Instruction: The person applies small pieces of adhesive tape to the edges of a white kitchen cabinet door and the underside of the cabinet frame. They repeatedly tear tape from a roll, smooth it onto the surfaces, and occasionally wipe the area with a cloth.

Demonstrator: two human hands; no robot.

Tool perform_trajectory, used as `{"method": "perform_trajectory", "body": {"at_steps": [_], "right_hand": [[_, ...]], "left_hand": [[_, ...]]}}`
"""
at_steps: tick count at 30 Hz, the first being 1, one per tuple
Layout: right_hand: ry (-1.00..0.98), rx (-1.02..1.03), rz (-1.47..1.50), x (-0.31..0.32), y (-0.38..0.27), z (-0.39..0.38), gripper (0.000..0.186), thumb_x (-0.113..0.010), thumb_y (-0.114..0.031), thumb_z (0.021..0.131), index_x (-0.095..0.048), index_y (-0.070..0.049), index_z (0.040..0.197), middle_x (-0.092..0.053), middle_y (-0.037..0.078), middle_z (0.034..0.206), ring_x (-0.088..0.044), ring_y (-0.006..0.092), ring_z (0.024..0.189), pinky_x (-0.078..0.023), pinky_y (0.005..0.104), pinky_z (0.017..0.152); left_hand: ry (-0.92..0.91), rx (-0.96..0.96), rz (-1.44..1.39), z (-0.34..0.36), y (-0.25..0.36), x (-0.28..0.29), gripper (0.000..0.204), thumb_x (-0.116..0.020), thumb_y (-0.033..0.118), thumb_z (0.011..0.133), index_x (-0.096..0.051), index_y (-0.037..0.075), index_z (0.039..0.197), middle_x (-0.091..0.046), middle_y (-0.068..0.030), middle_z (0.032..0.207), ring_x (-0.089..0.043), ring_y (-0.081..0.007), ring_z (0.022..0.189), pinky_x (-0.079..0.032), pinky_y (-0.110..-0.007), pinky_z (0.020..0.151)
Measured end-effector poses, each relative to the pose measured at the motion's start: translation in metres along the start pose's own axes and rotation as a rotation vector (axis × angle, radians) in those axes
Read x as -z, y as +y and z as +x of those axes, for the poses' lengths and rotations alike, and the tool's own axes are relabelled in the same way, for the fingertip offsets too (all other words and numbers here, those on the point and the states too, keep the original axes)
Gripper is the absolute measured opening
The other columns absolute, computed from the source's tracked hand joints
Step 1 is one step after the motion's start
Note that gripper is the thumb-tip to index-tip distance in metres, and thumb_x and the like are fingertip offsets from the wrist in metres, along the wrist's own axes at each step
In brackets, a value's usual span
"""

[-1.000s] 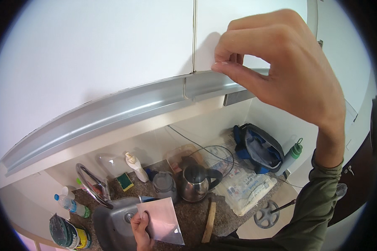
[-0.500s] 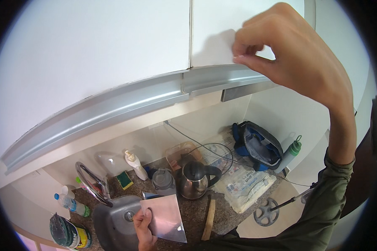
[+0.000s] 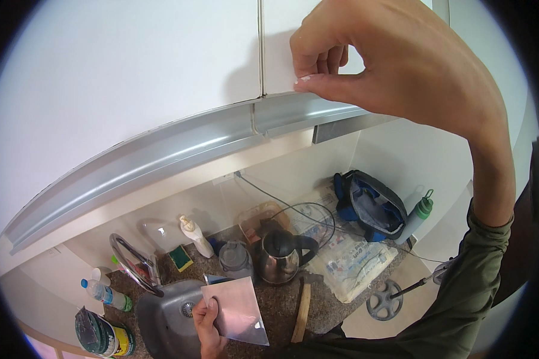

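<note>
My right hand [image 3: 395,72] is raised in front of the white cabinet door [image 3: 278,42], just right of the seam between two doors. Thumb and forefinger are pinched together near the door's lower edge. Whitish specks show on the thumb tip; whatever lies in the pinch, if anything, is hidden. Low over the counter, my left hand [image 3: 208,332] grips a flat, shiny pinkish sheet [image 3: 241,308], thumb on top. Its lower corner looks clear, and a darker, bluish edge shows behind its top. Below the doors runs a silver handle rail [image 3: 179,134].
The counter holds a steel kettle [image 3: 276,263], a wooden stick [image 3: 302,311], a blue-black bag [image 3: 371,206], a green-capped bottle [image 3: 418,215] and a white squeeze bottle [image 3: 196,235]. At left are the sink [image 3: 161,335], faucet [image 3: 126,251], a water bottle [image 3: 105,294] and a paint tub [image 3: 99,334].
My right hand has moved left along the cabinet, closer to the door seam, still pinched. The left hand and its sheet have stayed nearly in place.
</note>
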State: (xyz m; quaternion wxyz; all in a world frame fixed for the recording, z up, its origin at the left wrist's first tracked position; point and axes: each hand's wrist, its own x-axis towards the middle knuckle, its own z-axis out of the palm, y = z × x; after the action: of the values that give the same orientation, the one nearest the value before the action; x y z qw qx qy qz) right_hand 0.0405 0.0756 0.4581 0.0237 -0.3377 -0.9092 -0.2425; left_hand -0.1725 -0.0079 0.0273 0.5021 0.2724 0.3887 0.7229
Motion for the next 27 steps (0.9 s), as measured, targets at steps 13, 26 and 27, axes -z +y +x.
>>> {"method": "perform_trajectory", "body": {"at_steps": [13, 26, 27], "right_hand": [[0.274, 0.2, -0.185, -0.028, 0.019, -0.002, 0.024, -0.069, -0.007, 0.085, -0.059, 0.0, 0.065, -0.054, 0.009, 0.053, -0.052, 0.0233, 0.046, -0.043, 0.0344, 0.052], [0.303, 0.291, -0.09, -0.027, 0.02, -0.005, 0.023, -0.068, -0.005, 0.087, -0.059, 0.0, 0.067, -0.059, 0.008, 0.059, -0.059, 0.0196, 0.051, -0.047, 0.0328, 0.051], [0.29, 0.251, -0.104, -0.028, 0.018, -0.005, 0.024, -0.068, -0.005, 0.087, -0.058, 0.0, 0.066, -0.058, 0.008, 0.059, -0.059, 0.0197, 0.051, -0.047, 0.0327, 0.051]], "left_hand": [[-0.001, -0.015, -0.053, 0.005, -0.003, 0.002, 0.035, -0.067, 0.029, 0.099, -0.067, -0.005, 0.109, -0.072, -0.0081, 0.092, -0.069, -0.0153, 0.075, -0.056, -0.03, 0.068], [-0.016, -0.022, -0.051, 0.002, 0.001, 0.002, 0.033, -0.067, 0.026, 0.1, -0.069, -0.006, 0.109, -0.073, -0.0071, 0.097, -0.066, -0.012, 0.083, -0.052, -0.027, 0.076], [-0.008, -0.012, -0.049, 0.002, 0.001, 0.002, 0.033, -0.067, 0.026, 0.1, -0.069, -0.006, 0.108, -0.072, -0.0067, 0.096, -0.066, -0.0117, 0.082, -0.052, -0.027, 0.075]]}}
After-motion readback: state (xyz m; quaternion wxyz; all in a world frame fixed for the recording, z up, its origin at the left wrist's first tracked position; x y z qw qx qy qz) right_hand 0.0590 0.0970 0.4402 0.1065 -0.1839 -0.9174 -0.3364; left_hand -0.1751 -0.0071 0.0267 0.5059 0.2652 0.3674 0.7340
